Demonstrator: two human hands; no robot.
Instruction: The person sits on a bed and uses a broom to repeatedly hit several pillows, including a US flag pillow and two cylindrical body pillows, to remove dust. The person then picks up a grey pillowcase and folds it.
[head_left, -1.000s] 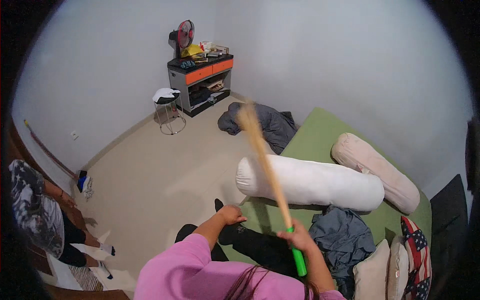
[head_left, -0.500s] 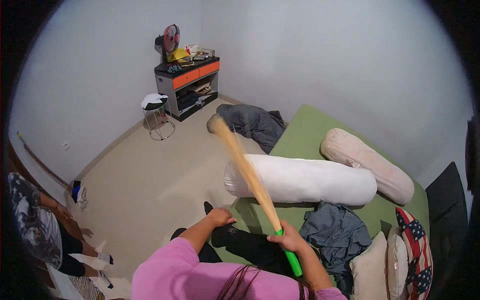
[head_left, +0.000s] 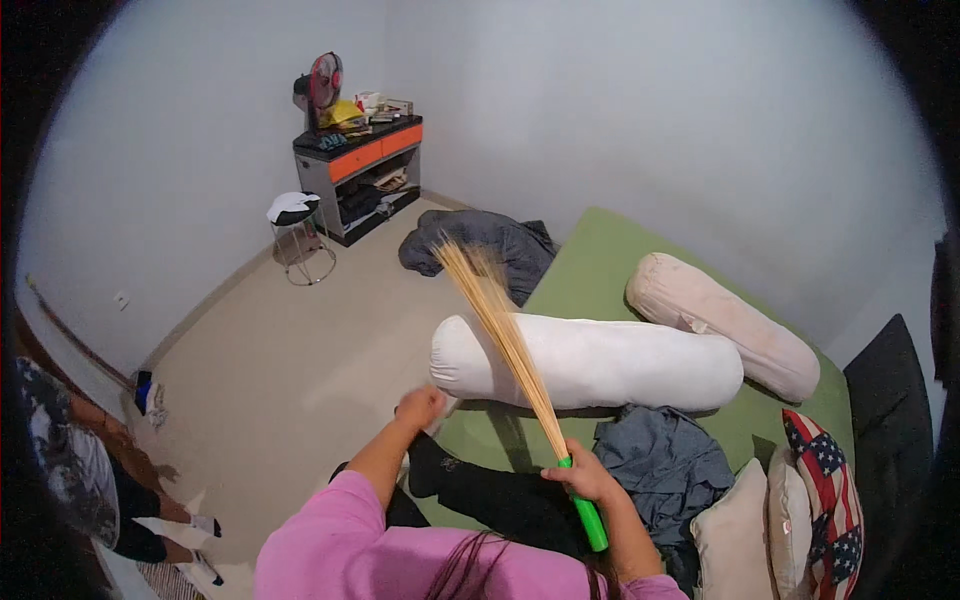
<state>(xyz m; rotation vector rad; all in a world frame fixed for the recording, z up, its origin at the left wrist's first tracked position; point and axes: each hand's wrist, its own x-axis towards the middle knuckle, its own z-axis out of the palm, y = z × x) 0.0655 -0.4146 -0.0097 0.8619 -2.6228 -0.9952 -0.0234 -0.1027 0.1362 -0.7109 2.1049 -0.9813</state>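
My right hand [head_left: 587, 474] is wrapped round the green handle of a stick broom [head_left: 515, 358]. Its long pale bristles point up and away, fanning out at the far end. They pass above the near end of a white bolster [head_left: 590, 362] lying across the green bed [head_left: 575, 262]. My left hand [head_left: 422, 405] hovers just beyond my black-clad foot, near the bed's left edge; motion smears its fingers. Beside my right hand lies a crumpled grey cloth [head_left: 665, 460].
A pink bolster [head_left: 722, 325] and several pillows [head_left: 735, 530] lie on the bed's right side. A dark grey blanket [head_left: 475, 245] is heaped on the floor. Farther off are a stool [head_left: 300, 240] and a desk [head_left: 365, 165]. Another person [head_left: 85, 470] stands at far left.
My left hand has come off my leg, moving up and left. The broom remains in my right hand, its bristles now sharper and more spread. The whole view has shifted slightly.
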